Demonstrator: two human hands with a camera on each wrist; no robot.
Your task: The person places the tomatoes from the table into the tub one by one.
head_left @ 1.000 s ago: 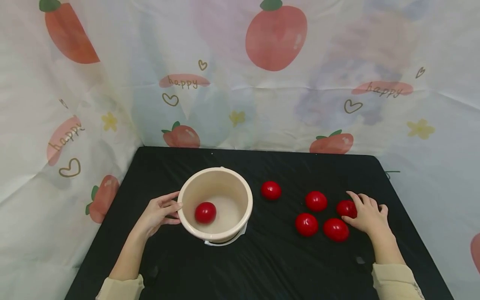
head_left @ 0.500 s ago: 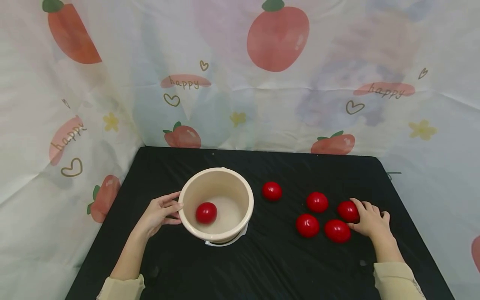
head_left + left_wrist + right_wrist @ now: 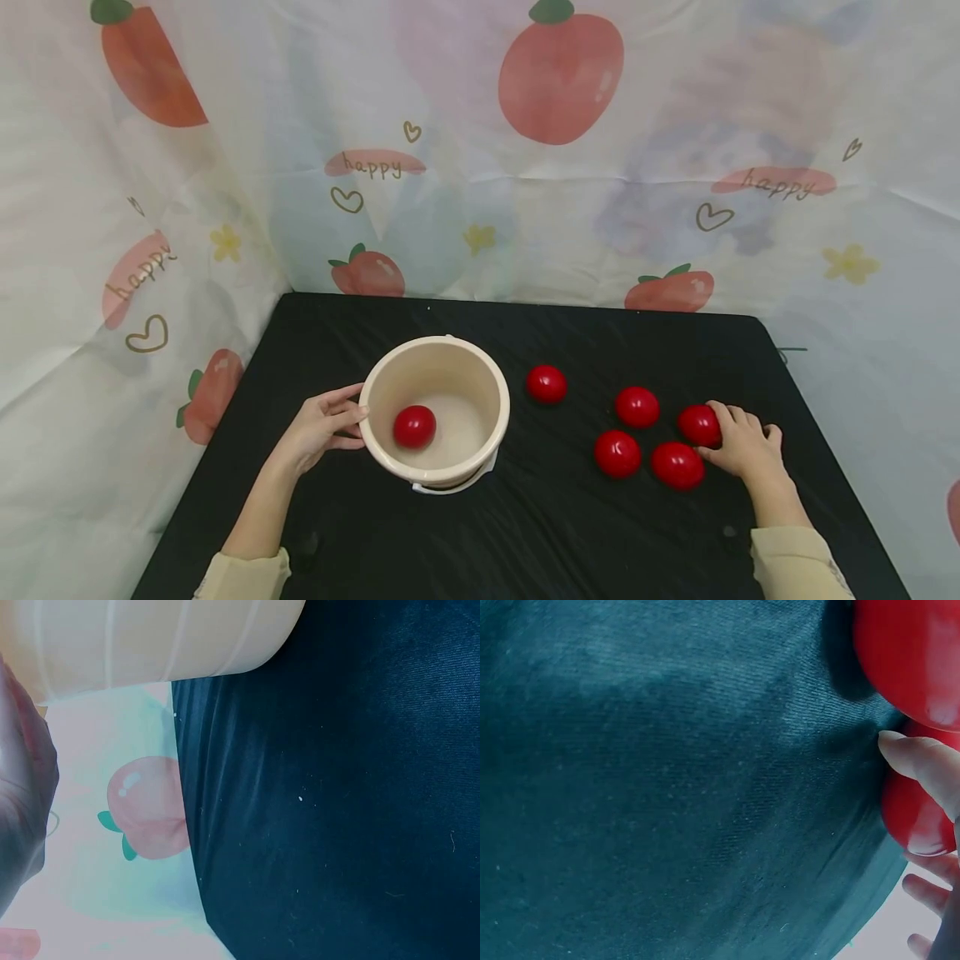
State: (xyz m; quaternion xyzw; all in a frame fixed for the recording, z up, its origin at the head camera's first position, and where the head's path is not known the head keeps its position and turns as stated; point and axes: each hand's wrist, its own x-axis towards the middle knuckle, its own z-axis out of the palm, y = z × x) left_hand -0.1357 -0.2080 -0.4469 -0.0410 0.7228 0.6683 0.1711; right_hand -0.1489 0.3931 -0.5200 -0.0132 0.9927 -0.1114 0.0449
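A cream bucket (image 3: 491, 417) with a pale handle stands on the black table, one glossy red ball (image 3: 414, 427) lying inside it. My left hand (image 3: 318, 429) holds the bucket at its left rim, thumb at the rim and fingers against the outer wall; the left wrist view shows the bucket's ribbed side (image 3: 150, 641). At the right, my right hand (image 3: 746, 446) grips the rightmost loose red ball (image 3: 697, 425), which still sits on the cloth. The right wrist view has the thumb (image 3: 915, 756) against that ball, with another red ball (image 3: 919, 656) close by.
Nearby on the cloth lie more red balls: one (image 3: 677, 466) just in front of the gripped ball, others (image 3: 637, 407) (image 3: 617, 454) to its left, and one (image 3: 546, 384) right of the bucket. A printed curtain (image 3: 480, 200) hangs behind the black table (image 3: 525, 542).
My right hand has come down nearer the front of the rightmost ball, and its fingers have drawn in around it. The left hand and bucket keep their places; the head view shifts slightly.
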